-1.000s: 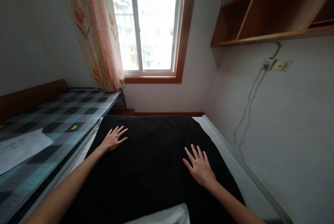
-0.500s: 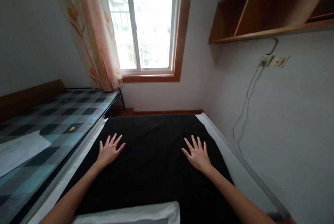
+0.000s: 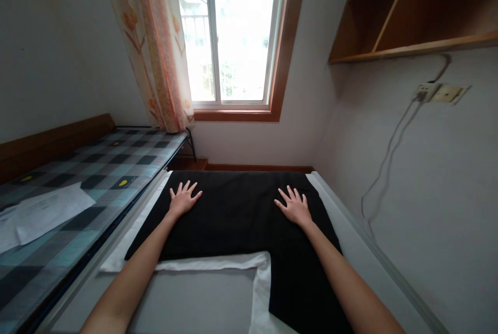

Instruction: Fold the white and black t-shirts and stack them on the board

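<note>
A black cloth [image 3: 237,214] lies spread over the far part of a long grey-white table [image 3: 194,297]. White cloth [image 3: 212,262] shows along its near edge and down an inner corner. My left hand [image 3: 183,201] rests flat on the left part of the black cloth, fingers spread, holding nothing. On the right part, my right hand [image 3: 294,207] lies palm down with its fingers apart, likewise holding nothing. Both forearms reach in from the bottom of the view and hide parts of the cloth.
At left stands a bed with a checked mattress [image 3: 128,160], papers [image 3: 54,212] on it. Ahead are a window [image 3: 245,33] and a flowered curtain [image 3: 157,49]. A wooden shelf [image 3: 412,46] hangs over a socket [image 3: 428,92] with a dangling cable.
The view has shifted back and left, so more of the table's near part and the white edging shows. Both hands stay flat on the black cloth, fingers spread.
</note>
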Available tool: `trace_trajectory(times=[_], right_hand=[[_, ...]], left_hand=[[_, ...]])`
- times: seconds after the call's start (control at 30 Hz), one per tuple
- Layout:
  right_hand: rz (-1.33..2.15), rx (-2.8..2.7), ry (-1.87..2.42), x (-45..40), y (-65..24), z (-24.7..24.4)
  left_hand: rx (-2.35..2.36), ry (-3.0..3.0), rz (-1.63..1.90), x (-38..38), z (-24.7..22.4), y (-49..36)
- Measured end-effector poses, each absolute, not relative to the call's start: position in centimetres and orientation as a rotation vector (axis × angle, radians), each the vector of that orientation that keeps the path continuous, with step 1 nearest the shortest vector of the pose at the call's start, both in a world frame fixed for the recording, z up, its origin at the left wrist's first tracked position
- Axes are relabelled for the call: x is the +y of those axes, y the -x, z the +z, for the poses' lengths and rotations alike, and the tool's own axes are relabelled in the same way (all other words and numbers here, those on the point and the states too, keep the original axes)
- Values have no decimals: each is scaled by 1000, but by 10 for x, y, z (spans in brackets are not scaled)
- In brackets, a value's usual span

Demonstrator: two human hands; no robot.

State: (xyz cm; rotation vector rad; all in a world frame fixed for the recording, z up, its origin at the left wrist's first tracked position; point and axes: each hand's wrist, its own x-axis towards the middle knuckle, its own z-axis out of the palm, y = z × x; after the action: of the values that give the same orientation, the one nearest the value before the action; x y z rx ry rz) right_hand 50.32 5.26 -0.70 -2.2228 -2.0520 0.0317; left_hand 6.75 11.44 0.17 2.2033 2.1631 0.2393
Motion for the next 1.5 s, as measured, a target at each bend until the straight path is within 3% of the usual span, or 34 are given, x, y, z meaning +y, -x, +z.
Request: trace_trajectory(times=[1.17, 1.5], right_hand=[[24, -2066, 2088, 48, -516, -14], [-113, -2113, 2165, -7, -528, -12]], left_hand=[[2170, -2281, 310, 108, -7, -66], [2182, -2369, 224, 24, -14, -37]])
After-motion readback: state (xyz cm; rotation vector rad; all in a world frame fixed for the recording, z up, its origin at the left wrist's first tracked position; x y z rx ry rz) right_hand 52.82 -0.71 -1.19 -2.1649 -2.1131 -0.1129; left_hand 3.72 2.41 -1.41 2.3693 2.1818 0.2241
